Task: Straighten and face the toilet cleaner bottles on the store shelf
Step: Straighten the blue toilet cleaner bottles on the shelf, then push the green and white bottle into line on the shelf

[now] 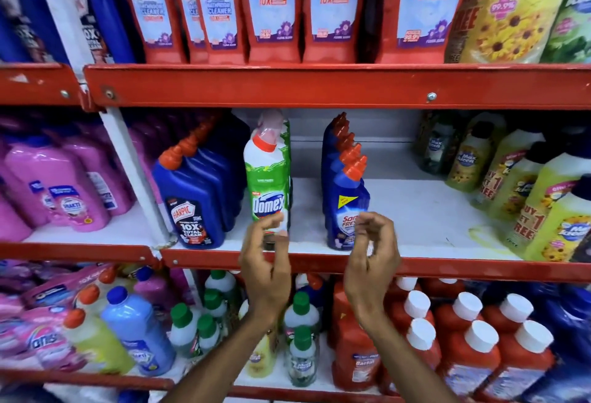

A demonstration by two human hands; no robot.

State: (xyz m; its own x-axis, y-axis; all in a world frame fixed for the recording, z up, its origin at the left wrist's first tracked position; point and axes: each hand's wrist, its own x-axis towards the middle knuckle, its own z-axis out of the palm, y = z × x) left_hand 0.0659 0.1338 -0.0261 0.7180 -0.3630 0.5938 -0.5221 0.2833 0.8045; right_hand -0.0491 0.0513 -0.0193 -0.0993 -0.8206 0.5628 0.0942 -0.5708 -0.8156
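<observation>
Facing looks mostly done on the red-edged middle shelf (319, 263): the green-and-white Domex bottle (268, 179) and blue red-capped Sonic Fresh bottle (347, 207) stand upright, labels forward. Left hand (267, 262) and right hand (372, 262) hover half-curled, holding nothing. Closing gaps probably remains.

One head-worn wide-angle camera faces the red shelf (319, 86) straight on from close range, angled slightly downward; the middle tier sits centred, with the tiers above and below bending toward the edges.
</observation>
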